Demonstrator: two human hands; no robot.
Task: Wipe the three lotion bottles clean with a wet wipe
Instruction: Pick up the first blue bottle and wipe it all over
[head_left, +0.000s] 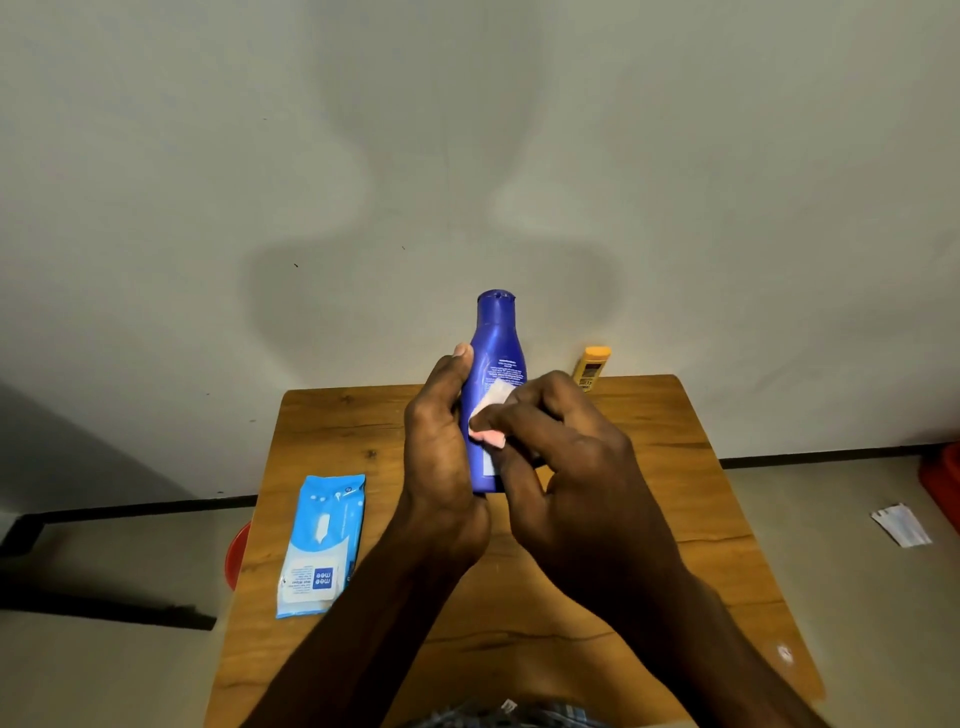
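Left hand: I see my left hand (441, 457) wrapped round the lower body of the blue lotion bottle (493, 353), thumb up along its left side; the fingers behind are hidden.
Reason for hold: I judge this clamp steadies the bottle off the table (675, 467) so the label face is free to be rubbed.
Right hand: my right hand (566, 467) pinches a folded wet wipe (491, 415) in its fingertips and presses it on the bottle's front, just right of the left thumb.
Bottle location: between both hands, raised above the table's far half.
Bottle axis: long axis near upright, cap end pointing up and away from me, base down at the heel of the left hand.
Second bottle: a yellow bottle (592, 366) stands beyond the right hand at the table's far edge, apart from it.
Third bottle: I cannot find it in view.
Wipe pack: a blue wet-wipe pack (322, 540) lies flat left of the left forearm, near at hand for a fresh sheet, I judge.
Progress: I assess wiping of the blue bottle as under way; the yellow one is not being handled.
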